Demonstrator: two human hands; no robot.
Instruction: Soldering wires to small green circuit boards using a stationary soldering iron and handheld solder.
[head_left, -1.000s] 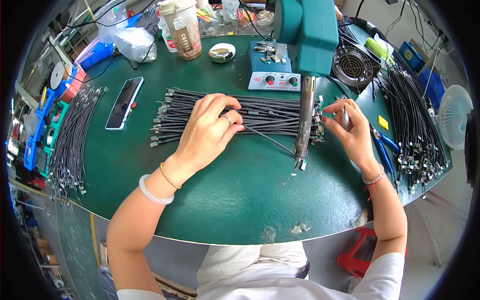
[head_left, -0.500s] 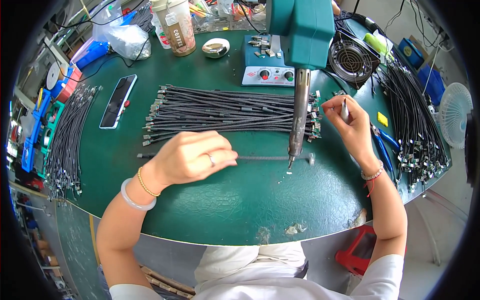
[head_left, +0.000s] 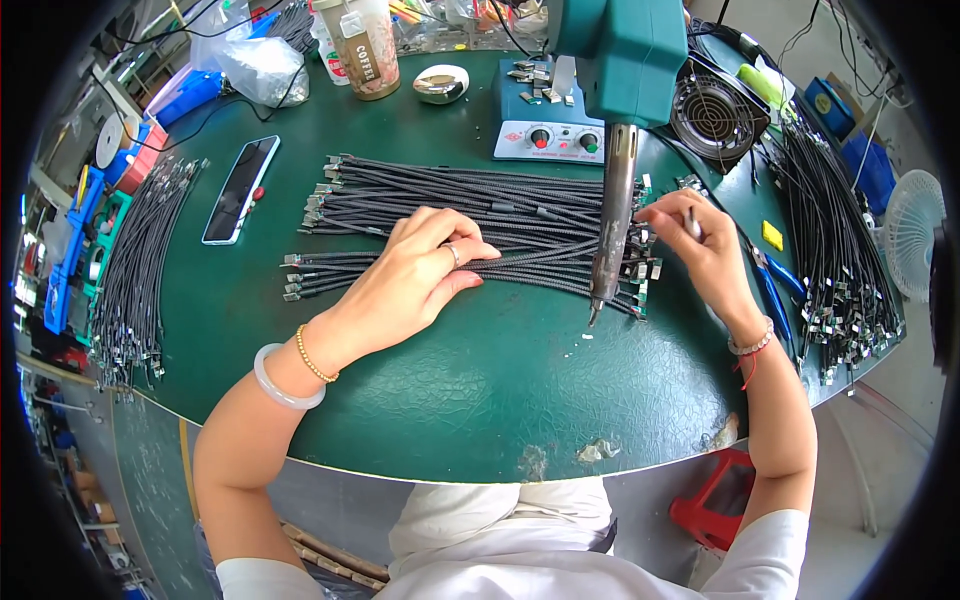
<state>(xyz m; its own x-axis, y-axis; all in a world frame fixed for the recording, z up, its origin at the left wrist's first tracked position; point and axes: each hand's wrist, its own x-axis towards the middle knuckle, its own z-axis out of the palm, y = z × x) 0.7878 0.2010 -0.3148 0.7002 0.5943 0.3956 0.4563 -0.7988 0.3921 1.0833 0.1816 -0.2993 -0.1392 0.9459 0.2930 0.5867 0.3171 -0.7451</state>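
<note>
Several black braided cables [head_left: 430,190] with metal plug ends lie side by side in a pile across the green table. My left hand [head_left: 425,265] reaches onto the near side of this pile, thumb and fingers closed round a braided cable. To the right of the pile, my right hand [head_left: 705,245] is closed round a slim pale pen-like tool [head_left: 694,226], mostly hidden by the fingers. Between my hands, the metal tube [head_left: 612,220] of a teal soldering tool [head_left: 635,70] hangs over the cables' right ends, its tip pointing down.
A blue control box [head_left: 550,140] with knobs carries small metal connectors. Behind my right hand stand a black fan [head_left: 712,115] and blue-handled pliers [head_left: 770,300]. More cables [head_left: 830,250] lie far right and left. A phone [head_left: 240,190] and a cup [head_left: 362,55] sit left.
My left hand has moved up and right onto the pile. The single cable that lay nearer me is gone from its spot. My right hand stays near the pile's right end.
</note>
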